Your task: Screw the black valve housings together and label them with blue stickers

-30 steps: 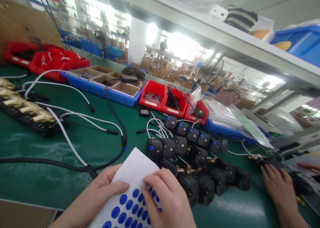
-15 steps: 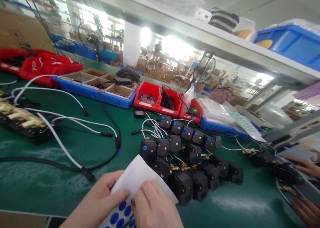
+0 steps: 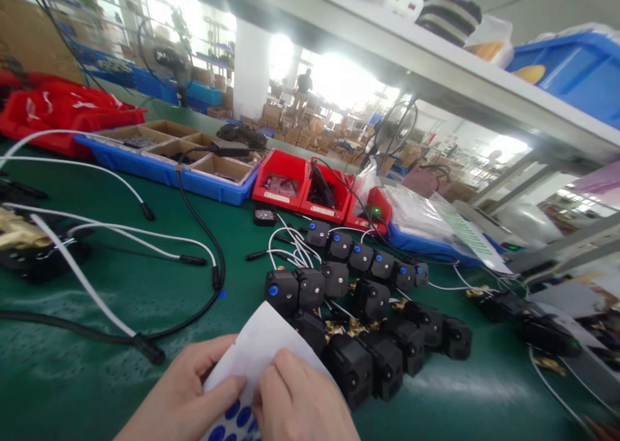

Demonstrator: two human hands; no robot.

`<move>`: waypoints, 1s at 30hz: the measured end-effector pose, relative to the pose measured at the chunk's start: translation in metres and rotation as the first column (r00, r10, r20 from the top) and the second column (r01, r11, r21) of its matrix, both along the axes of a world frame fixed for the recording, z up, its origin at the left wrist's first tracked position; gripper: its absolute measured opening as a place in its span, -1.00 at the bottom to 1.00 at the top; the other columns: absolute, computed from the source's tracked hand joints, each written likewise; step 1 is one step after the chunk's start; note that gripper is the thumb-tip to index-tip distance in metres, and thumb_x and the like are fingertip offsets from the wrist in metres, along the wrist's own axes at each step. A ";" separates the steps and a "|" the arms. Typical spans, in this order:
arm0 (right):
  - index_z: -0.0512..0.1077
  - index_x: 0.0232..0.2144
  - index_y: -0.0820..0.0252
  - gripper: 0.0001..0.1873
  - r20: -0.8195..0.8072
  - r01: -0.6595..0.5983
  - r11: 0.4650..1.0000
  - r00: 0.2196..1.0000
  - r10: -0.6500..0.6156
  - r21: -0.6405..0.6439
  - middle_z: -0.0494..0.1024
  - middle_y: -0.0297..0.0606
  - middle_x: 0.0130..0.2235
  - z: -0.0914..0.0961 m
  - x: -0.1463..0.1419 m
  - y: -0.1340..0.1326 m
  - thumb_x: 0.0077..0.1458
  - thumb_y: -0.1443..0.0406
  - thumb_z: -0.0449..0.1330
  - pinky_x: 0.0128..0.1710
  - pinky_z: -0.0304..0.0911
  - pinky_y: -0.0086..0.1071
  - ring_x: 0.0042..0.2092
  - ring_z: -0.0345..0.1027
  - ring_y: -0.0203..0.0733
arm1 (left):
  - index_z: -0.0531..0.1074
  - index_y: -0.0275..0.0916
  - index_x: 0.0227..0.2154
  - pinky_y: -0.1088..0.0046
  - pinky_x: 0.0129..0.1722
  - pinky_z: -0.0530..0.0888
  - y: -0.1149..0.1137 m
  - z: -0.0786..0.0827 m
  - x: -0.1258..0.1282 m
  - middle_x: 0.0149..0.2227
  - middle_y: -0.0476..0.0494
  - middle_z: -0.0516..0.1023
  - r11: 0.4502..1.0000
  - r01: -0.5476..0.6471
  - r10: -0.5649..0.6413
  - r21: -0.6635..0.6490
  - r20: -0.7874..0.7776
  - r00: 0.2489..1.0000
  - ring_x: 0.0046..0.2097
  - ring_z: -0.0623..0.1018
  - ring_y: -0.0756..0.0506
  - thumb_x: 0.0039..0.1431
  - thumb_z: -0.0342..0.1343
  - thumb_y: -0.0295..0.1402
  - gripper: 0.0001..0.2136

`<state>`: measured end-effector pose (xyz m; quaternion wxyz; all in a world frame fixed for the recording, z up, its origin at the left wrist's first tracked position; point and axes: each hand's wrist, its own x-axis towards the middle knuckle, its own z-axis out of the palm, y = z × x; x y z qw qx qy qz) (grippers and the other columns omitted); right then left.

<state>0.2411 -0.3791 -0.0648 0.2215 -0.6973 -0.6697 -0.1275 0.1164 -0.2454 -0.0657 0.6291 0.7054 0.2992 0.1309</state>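
A white sheet of round blue stickers [image 3: 259, 350] lies at the bottom middle, over the green bench. My left hand [image 3: 188, 396] holds its left side, thumb pressed on the paper. My right hand [image 3: 303, 402] is curled over the sheet with its fingertips pinched down among the blue stickers; what they pinch is hidden. Just beyond the sheet stand several black valve units [image 3: 358, 312] in rows, some with brass fittings [image 3: 339, 330]. Some of the units carry a blue dot [image 3: 274, 291] on top.
White and black cables [image 3: 145, 234] snake across the green mat [image 3: 87, 363] at left. Blue trays [image 3: 165, 153] and red bins [image 3: 303, 192] stand behind. More black parts [image 3: 527, 321] lie at right. A metal shelf [image 3: 436, 73] runs overhead.
The view has shifted so everything slid left and down. The other person's hands at the right edge have almost left the frame. My hands stay on the sticker sheet.
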 end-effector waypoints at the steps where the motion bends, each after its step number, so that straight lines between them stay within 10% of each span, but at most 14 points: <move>1: 0.38 -0.49 0.10 -0.78 -0.124 -0.049 0.998 0.991 0.045 -0.027 0.44 -0.34 -0.51 0.006 0.008 0.000 -0.04 0.53 0.16 -0.67 0.07 -0.40 -0.57 0.32 -0.23 | 0.70 -0.08 -0.32 0.34 -0.11 0.60 0.001 -0.002 0.000 -0.31 -0.01 0.72 0.999 -0.029 0.029 0.023 0.007 1.000 -0.22 0.65 -0.28 -0.02 0.24 -0.18 -0.77; 5: 0.46 -0.48 0.10 -0.87 -0.678 0.120 0.987 0.718 -0.159 -0.105 0.55 -0.41 -0.47 0.041 0.049 0.008 0.00 0.43 0.19 -0.46 0.32 -0.50 -0.46 0.45 -0.29 | 0.68 -0.08 -0.45 0.32 0.00 0.57 0.005 -0.010 0.000 -0.04 -0.07 0.69 0.978 -0.117 0.111 0.173 0.042 0.993 -0.01 0.61 -0.35 -0.02 0.24 -0.07 -0.76; 10: 0.46 -0.45 0.18 -0.89 -0.824 0.289 0.935 0.463 -0.325 -0.206 0.62 -0.24 -0.46 0.048 0.093 0.030 0.06 0.26 0.22 -0.38 0.43 -0.37 -0.40 0.56 -0.13 | 0.69 -0.07 -0.44 0.28 0.10 0.51 0.007 -0.021 0.003 0.17 -0.08 0.57 0.963 -0.079 0.071 0.259 0.040 0.997 0.23 0.47 -0.44 0.09 0.15 -0.06 -0.72; 30: 0.48 -0.52 0.19 -0.87 -0.656 0.299 0.917 0.642 -0.397 -0.263 0.53 -0.35 -0.50 0.038 0.093 0.044 0.02 0.45 0.20 -0.46 0.27 -0.46 -0.47 0.38 -0.28 | 0.71 -0.03 -0.20 0.18 0.19 0.48 0.010 -0.047 -0.003 0.23 -0.15 0.53 0.951 -0.061 0.045 0.305 0.057 0.997 0.24 0.49 -0.43 0.13 0.18 0.02 -0.66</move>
